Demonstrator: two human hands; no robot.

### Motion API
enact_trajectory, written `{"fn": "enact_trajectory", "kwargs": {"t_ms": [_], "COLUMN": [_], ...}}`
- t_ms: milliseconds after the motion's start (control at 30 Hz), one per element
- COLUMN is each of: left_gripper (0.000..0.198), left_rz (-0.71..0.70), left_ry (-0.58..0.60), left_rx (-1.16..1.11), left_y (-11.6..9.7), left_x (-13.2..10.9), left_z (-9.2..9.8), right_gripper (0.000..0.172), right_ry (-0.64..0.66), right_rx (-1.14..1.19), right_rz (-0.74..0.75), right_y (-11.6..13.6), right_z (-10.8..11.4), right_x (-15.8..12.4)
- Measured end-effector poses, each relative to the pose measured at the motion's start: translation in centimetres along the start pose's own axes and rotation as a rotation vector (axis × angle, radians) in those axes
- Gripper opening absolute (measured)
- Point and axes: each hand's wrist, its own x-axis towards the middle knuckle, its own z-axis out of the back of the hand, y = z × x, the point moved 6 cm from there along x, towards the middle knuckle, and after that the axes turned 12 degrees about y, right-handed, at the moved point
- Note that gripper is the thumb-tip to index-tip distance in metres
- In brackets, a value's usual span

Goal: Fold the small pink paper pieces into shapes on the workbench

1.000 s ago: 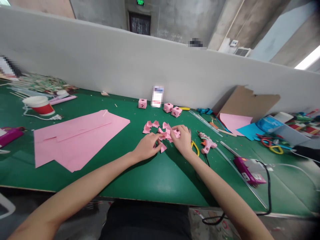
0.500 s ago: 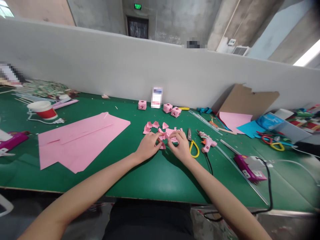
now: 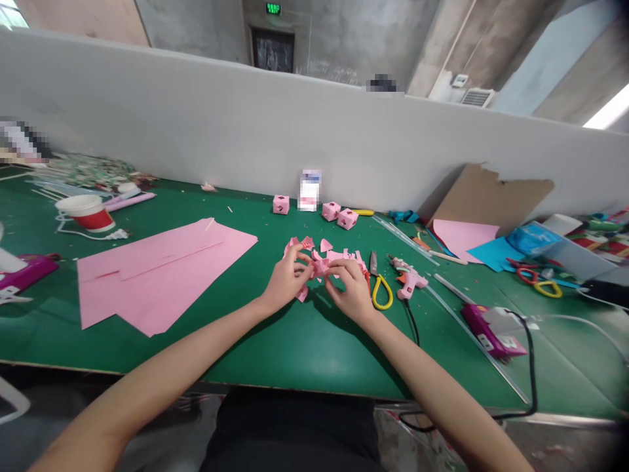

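Between both hands is a small folded piece of pink paper (image 3: pixel 321 267), pinched by the fingertips and partly hidden by them. My left hand (image 3: pixel 289 278) is closed on its left side, and my right hand (image 3: pixel 350 287) is closed on its right side. Small pink folded paper pieces (image 3: pixel 325 245) lie just beyond the fingers, with another scrap (image 3: pixel 301 294) under the left hand. Right of the right hand rest yellow-handled scissors (image 3: pixel 382 292). A pink glue gun (image 3: pixel 409 280) lies farther right. Three pink paper cubes with cut-out openings (image 3: pixel 281 204) stand near the partition.
Large pink paper sheets (image 3: pixel 167 282) cover the table's left part, near a red and white paper cup (image 3: pixel 88 213). On the right are a purple power strip (image 3: pixel 493 333) with a black cable, clear glue sticks, blue paper (image 3: pixel 496 252) and cardboard (image 3: pixel 491 196). A grey partition (image 3: pixel 221 131) borders the back.
My left hand has shifted slightly left and its fingers have lifted and rearranged at the pink piece. A scrap now shows below the left hand. My right hand stays nearly in place.
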Motion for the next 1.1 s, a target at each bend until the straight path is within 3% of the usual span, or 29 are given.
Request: {"fn": "enact_trajectory", "kwargs": {"t_ms": [200, 500, 667, 867, 1100], "left_gripper": [0.051, 0.047, 0.042, 0.031, 0.038], "left_rz": [0.057, 0.114, 0.137, 0.128, 0.126], "left_ry": [0.005, -0.061, -0.017, -0.023, -0.005], "left_rx": [-0.143, -0.133, -0.261, -0.378, -0.459], "left_y": [1.2, 1.5, 1.4, 0.8, 0.7], "left_x": [0.0, -0.2, -0.1, -0.1, -0.2], "left_z": [0.2, 0.8, 0.1, -0.2, -0.3], "right_gripper": [0.013, 0.014, 0.015, 0.022, 0.025], "right_ry": [0.012, -0.014, 0.038, 0.079, 0.088], "right_rx": [-0.034, -0.015, -0.157, -0.317, -0.339], "right_rz": [-0.066, -0.042, 0.078, 0.021, 0.030], "right_y": [-0.6, 0.3, 1.3, 0.6, 1.0], "right_z": [-0.1, 0.3, -0.3, -0.5, -0.5], "right_x": [0.0, 0.0, 0.1, 0.0, 0.0]}}
